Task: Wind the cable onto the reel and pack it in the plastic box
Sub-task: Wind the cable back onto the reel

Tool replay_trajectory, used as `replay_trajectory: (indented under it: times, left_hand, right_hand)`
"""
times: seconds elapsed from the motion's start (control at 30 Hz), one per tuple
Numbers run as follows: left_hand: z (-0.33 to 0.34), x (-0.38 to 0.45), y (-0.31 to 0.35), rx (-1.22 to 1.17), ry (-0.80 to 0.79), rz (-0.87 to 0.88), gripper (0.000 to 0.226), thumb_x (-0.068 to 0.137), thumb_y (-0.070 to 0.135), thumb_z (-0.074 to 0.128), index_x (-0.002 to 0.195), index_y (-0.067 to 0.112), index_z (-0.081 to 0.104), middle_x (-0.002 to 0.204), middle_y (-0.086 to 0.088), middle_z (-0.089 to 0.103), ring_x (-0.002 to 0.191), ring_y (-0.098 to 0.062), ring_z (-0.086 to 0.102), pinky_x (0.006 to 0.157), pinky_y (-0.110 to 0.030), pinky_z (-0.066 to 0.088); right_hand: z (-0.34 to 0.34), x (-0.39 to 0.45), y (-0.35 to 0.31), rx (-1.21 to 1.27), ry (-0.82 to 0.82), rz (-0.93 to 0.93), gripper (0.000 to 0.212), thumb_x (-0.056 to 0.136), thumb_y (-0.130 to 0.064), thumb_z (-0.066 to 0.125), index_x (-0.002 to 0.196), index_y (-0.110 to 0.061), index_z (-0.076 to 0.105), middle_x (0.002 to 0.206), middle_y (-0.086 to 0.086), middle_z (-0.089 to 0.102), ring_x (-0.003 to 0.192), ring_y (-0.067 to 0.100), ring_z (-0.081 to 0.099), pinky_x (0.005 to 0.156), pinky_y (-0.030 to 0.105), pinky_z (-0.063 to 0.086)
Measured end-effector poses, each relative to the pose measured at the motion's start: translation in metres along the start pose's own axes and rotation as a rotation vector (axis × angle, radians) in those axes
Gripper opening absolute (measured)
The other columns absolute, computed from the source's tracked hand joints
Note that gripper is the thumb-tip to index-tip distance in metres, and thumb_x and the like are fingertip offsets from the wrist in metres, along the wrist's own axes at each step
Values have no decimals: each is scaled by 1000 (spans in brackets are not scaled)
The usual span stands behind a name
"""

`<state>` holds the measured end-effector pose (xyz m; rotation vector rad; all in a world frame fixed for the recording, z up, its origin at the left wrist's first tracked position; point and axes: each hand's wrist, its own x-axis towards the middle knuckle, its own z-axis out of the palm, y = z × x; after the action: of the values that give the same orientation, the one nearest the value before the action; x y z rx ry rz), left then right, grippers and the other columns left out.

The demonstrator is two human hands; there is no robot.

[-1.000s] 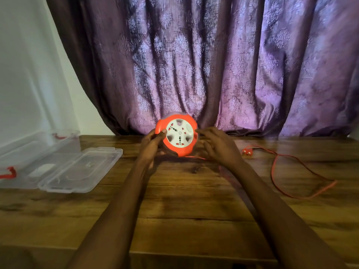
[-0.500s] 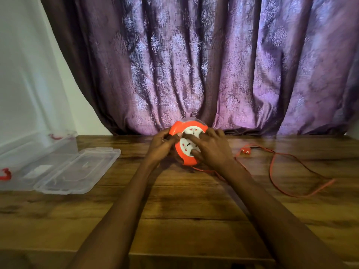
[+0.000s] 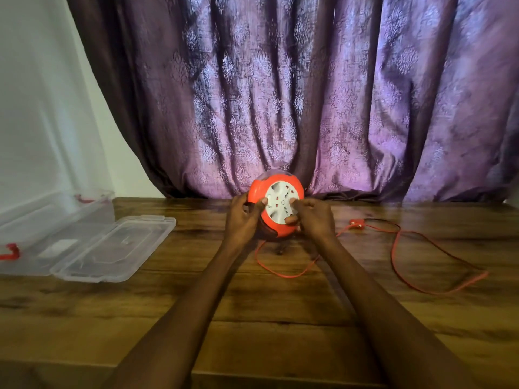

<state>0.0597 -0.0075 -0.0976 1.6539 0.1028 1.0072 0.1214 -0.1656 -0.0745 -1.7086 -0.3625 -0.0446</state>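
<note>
An orange cable reel (image 3: 258, 192) with a white socket face stands on edge at the far middle of the wooden table (image 3: 252, 304). My left hand (image 3: 243, 220) grips its left rim, thumb on the white face. My right hand (image 3: 314, 220) holds the right side, fingers curled on the white face. The thin red cable (image 3: 398, 265) trails from under the reel, loops across the table to the right and ends at a red plug (image 3: 356, 221). The clear plastic box (image 3: 50, 223) lies open at the left with its lid (image 3: 112, 248) beside it.
A purple patterned curtain (image 3: 309, 94) hangs right behind the table's far edge. A white wall (image 3: 36, 108) is at the left. The box has red clips (image 3: 9, 252). The table's near edge runs along the bottom of the view.
My right hand has come onto the reel's white face and the reel has turned in my hands. A loop of red cable now lies in front of the reel.
</note>
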Motion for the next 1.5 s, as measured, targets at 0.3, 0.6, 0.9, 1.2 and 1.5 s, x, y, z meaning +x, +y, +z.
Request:
replay_trajectory:
  times: [0.3,0.6,0.9,1.2,1.5]
  left_hand:
    - [-28,22,1,38,-121,-84,41,69,59,71,91,25,71,87,-5,76,79,-22,70,74,-40,56]
    - [-52,21,5,10,-316,-186,39,73,53,74,100,25,76,89,-5,78,71,-15,67,60,-34,54]
    - [-51,18,16,-10,-344,-211,28,85,39,71,103,18,74,83,-19,72,55,-24,60,45,-28,49]
    - [-33,10,28,152,-243,74,15,84,37,70,82,52,71,74,12,58,68,3,59,65,-14,51]
    - [-14,1,28,215,-112,140,39,86,21,75,124,17,67,88,7,46,79,4,50,75,-2,37]
  right_hand:
    - [-16,2,0,-1035,-150,-1080,50,76,-19,65,123,-38,65,133,6,58,113,30,57,82,41,45]
    - [-11,-15,-10,-1151,-376,-1030,63,74,-23,61,131,-51,56,154,2,41,134,28,44,95,47,44]
    - [-11,-13,-6,-1317,-157,-1173,43,86,-44,55,128,-55,53,145,1,52,123,27,52,88,42,38]
    - [-7,-11,-1,-1215,52,-1055,56,75,-37,65,129,-47,56,106,5,64,91,31,57,77,43,45]
    - [9,-15,-9,-581,116,-355,60,72,-66,68,124,-41,53,99,-2,72,92,24,64,81,36,47]
